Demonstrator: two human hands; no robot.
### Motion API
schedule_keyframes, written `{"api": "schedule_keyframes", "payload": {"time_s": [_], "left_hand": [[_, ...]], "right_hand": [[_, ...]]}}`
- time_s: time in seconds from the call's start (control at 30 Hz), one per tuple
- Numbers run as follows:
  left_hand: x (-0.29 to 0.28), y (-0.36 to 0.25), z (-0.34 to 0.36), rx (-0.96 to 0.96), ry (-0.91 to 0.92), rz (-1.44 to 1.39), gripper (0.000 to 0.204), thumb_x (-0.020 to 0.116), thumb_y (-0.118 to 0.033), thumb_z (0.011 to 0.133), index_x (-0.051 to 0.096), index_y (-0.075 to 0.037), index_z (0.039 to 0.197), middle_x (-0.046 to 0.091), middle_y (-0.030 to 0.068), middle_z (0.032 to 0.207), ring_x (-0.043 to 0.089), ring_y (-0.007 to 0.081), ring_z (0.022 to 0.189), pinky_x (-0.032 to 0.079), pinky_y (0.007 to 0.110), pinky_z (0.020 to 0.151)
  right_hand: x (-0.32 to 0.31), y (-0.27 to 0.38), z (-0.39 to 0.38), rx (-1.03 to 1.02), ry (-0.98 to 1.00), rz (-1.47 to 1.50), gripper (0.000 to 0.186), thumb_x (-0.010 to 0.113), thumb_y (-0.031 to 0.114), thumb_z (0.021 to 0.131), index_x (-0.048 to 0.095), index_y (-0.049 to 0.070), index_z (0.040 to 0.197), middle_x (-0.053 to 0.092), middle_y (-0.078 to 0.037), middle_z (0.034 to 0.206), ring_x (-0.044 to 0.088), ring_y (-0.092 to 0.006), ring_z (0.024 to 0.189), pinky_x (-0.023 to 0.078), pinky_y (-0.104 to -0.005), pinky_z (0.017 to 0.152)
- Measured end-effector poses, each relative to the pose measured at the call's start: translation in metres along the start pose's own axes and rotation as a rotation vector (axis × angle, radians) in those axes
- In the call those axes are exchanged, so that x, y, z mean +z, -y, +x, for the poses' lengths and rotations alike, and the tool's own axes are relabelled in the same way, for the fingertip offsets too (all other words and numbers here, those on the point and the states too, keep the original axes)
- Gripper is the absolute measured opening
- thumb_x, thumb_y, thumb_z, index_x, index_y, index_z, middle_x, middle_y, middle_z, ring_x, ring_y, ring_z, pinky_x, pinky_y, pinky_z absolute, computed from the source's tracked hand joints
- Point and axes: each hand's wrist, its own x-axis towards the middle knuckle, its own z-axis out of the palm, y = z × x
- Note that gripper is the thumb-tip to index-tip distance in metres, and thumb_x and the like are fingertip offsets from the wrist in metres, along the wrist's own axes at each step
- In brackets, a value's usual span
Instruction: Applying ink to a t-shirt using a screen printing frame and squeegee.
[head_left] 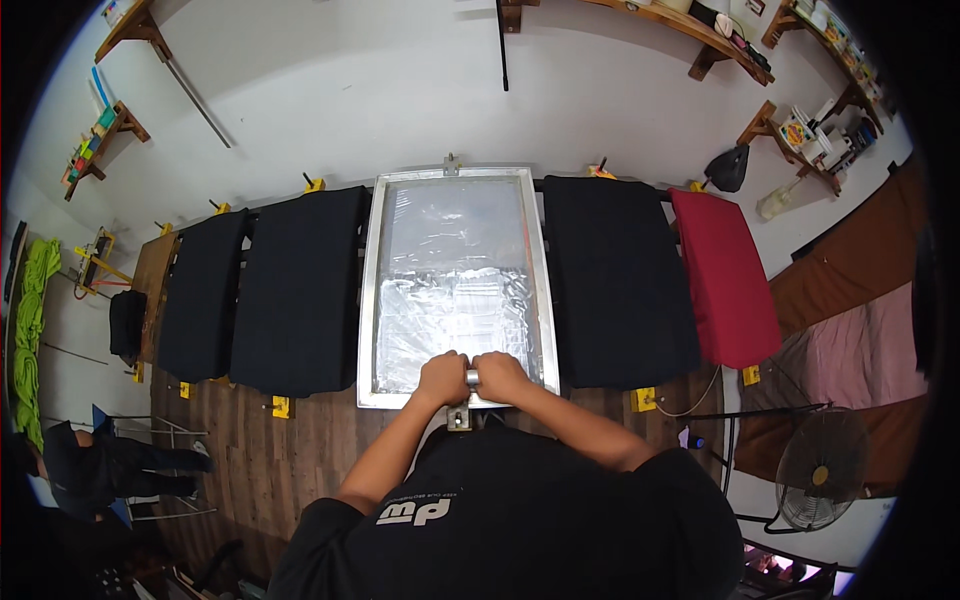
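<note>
Metal frame (371,290): black cloths (622,285) flank edges closely; both hands (443,380) grip bar (473,378).

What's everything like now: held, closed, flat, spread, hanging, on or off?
Silver bar: held in both hands
Left hand: closed
Right hand: closed
Frame: lying roughly flat
Black cloths: spread out
Red cloth: spread out
Green cloth: hanging
Fan: upright, can't tell if on

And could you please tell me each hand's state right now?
Left hand: closed, holding the grey handle.
Right hand: closed, holding the same handle.
</note>
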Motion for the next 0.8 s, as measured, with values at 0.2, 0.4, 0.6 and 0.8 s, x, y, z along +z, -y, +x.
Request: {"api": "schedule_keyframes", "payload": {"time_s": [0.2, 0.4, 0.6, 0.8], "left_hand": [[0.005, 0.0, -0.002, 0.081, -0.029, -0.016, 0.033, 0.072, -0.02, 0.071, 0.071, -0.008, 0.102, 0.068, 0.0169, 0.099, 0.069, 0.0367, 0.094, 0.056, 0.046, 0.084], [0.007, 0.001, -0.008, 0.102, -0.021, 0.031, 0.034, 0.072, -0.02, 0.071, 0.07, -0.006, 0.102, 0.067, 0.0162, 0.098, 0.069, 0.0366, 0.091, 0.056, 0.047, 0.082], [-0.036, -0.003, 0.029, 0.031, 0.232, 0.09, 0.033, 0.071, -0.025, 0.074, 0.076, -0.004, 0.099, 0.075, 0.0206, 0.102, 0.073, 0.0353, 0.099, 0.059, 0.045, 0.085], [-0.002, 0.021, 0.04, 0.222, -0.294, 0.086, 0.021, 0.071, -0.014, 0.072, 0.069, -0.003, 0.089, 0.065, 0.0187, 0.097, 0.067, 0.0367, 0.089, 0.058, 0.047, 0.074]], "right_hand": [[0.003, -0.003, -0.007, 0.023, -0.023, -0.015, 0.025, 0.073, 0.019, 0.072, 0.072, 0.005, 0.092, 0.072, -0.018, 0.091, 0.069, -0.0388, 0.089, 0.056, -0.0487, 0.079], [0.008, 0.004, -0.014, 0.015, -0.075, -0.018, 0.027, 0.073, 0.016, 0.07, 0.074, 0.004, 0.094, 0.072, -0.02, 0.089, 0.069, -0.0401, 0.089, 0.056, -0.0483, 0.081], [-0.026, -0.016, 0.025, -0.046, 0.087, -0.087, 0.029, 0.072, 0.018, 0.069, 0.075, 0.001, 0.092, 0.072, -0.025, 0.088, 0.07, -0.0425, 0.085, 0.057, -0.0482, 0.081], [-0.013, -0.013, 0.037, -0.007, -0.176, -0.108, 0.018, 0.069, 0.01, 0.07, 0.071, 0.001, 0.086, 0.071, -0.022, 0.09, 0.069, -0.0406, 0.089, 0.056, -0.0489, 0.082]]}}
